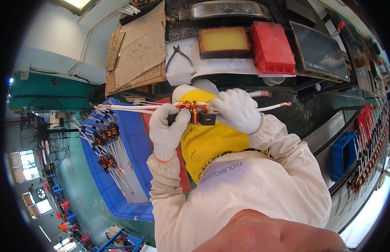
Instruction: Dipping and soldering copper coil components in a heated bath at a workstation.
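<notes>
A copper-wound coil (194, 106) with a black base plate (208, 119) is held above my lap, in front of the yellow apron (211, 143). My left hand (164, 126), in a white glove, is closed on the coil's left end, the thumb pressed against its lower front. White-sleeved leads (130, 108) extend left past this hand. On the other side my gloved right hand (238, 111) has its fingers curled around the white leads near the coil. Beyond it stick out lead ends (274, 107) with copper tips. The right fingertips are partly hidden.
A blue tub (136, 155) at left holds several similar coils (106, 134). On the bench ahead are teal-handled cutters (177, 58), a tray with yellow contents (206, 54) and a red box (272, 50). More coils with leads (367, 168) line the far right, near a blue crate (344, 155).
</notes>
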### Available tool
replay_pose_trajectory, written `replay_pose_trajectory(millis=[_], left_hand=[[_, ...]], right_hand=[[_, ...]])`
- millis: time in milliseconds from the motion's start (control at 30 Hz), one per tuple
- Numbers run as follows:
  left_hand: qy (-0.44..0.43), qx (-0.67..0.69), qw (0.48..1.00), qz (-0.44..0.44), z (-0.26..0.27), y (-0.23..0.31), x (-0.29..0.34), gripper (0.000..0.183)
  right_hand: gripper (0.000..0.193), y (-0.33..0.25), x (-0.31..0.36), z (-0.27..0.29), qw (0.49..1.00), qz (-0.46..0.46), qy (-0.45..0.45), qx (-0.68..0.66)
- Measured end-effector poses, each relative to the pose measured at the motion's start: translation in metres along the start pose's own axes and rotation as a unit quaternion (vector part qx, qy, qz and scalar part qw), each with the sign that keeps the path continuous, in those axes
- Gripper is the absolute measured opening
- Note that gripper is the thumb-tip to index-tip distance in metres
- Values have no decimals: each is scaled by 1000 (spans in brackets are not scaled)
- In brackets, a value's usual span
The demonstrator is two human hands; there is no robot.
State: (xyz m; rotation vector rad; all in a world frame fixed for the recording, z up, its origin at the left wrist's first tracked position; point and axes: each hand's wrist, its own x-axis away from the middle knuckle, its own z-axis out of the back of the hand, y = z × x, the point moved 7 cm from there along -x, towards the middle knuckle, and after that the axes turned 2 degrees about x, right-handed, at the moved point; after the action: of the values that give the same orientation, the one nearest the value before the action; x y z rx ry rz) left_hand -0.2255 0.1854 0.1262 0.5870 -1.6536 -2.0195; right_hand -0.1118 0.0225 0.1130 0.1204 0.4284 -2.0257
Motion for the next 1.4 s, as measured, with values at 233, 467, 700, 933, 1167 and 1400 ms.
replay_pose_trajectory(millis=[233, 467, 700, 933, 1167, 1400], left_hand=[[-4, 64, 996, 63, -34, -39, -10, 15], [-35, -260, 965, -3, -63, -67, -24, 28], [-20, -210, 977, -22, -60, -75, -17, 23], [-33, 32, 989, 143, -15, -139, 9, 35], [136, 178, 958, 179, 25, -194, 2, 31], [160, 195, 948, 194, 19, -195, -11, 22]], right_hand=[[36, 39, 41, -37, 992, -55, 8, -114], [86, 49, 27, -26, 988, 23, -24, -149], [68, 19, -21, -91, 988, 19, -121, -97], [58, 38, -36, -78, 979, -63, -110, -161], [55, 12, -24, -87, 982, 5, -117, -150], [53, 20, -23, -89, 983, -1, -99, -153]])
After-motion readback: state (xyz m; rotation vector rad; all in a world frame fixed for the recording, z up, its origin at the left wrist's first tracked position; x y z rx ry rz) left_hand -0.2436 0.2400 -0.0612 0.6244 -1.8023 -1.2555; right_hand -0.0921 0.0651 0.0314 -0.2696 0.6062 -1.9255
